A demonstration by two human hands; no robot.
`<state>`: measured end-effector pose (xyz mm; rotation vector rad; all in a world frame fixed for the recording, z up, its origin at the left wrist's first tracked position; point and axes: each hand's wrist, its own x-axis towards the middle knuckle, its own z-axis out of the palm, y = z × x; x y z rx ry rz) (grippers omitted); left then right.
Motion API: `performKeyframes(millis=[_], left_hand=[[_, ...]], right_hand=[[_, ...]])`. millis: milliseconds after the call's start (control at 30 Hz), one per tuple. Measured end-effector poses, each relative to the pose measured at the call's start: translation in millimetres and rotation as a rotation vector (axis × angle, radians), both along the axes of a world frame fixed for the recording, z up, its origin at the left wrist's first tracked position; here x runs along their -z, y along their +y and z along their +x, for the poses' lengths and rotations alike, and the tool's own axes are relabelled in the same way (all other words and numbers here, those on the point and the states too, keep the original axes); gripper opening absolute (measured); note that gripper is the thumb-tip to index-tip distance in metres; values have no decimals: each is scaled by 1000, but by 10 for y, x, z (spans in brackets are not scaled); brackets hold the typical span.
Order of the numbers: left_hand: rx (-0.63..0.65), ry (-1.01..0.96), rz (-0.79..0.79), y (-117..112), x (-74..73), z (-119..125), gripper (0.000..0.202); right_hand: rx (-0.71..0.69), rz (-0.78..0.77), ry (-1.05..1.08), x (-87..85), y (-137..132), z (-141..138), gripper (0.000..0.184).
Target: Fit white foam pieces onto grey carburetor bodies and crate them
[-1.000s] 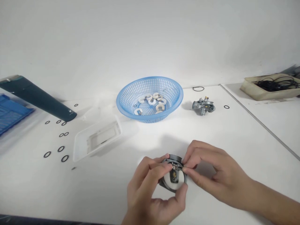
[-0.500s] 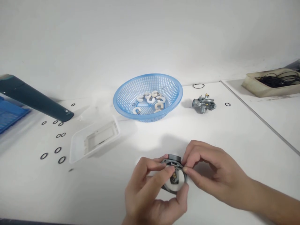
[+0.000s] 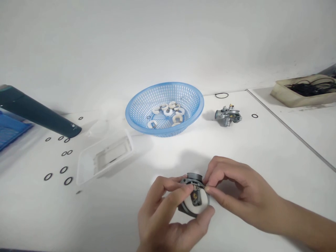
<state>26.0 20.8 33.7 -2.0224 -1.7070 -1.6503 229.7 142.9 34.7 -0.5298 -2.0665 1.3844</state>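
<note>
My left hand (image 3: 168, 213) is closed round a grey metal carburetor (image 3: 194, 176), held low over the table with its underside facing me. Inside it sits a white C-shaped float (image 3: 202, 202), and brass parts show in the middle. The left forefinger and thumb press on the float and the body's rim. At the upper right edge of the body, my right hand (image 3: 231, 189) pinches with thumb and forefinger. Between those fingertips a thin metal pin (image 3: 200, 185) seems to run in at the float's hinge; its outer end is hidden.
Behind the hands stands a blue basket (image 3: 128, 119) with several white floats. A second carburetor (image 3: 228, 116) lies to its right. Left are a white plastic tray (image 3: 85, 164), several black rubber rings (image 3: 63, 170) and a dark bottle (image 3: 39, 112). A box (image 3: 288, 99) of black rings is far right.
The left fingertip has shifted slightly left on the float's hinge, and the left thumb has moved a little right. The right hand keeps its pinch at the same spot.
</note>
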Motion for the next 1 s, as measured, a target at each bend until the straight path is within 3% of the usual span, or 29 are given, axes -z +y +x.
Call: performKeyframes(millis=[267,500,1000], left_hand=[[37,-29,16,-37,35,-33,31],[24,-4,13,-39,76,-41,28],[59,-30,9,-34,103,-67,31]], right_hand=[[-2,-36,-9,-5,2,0,13],[-62,-204,8,-4,37,25,18],[-58,-378,-36,50,105,11,19]])
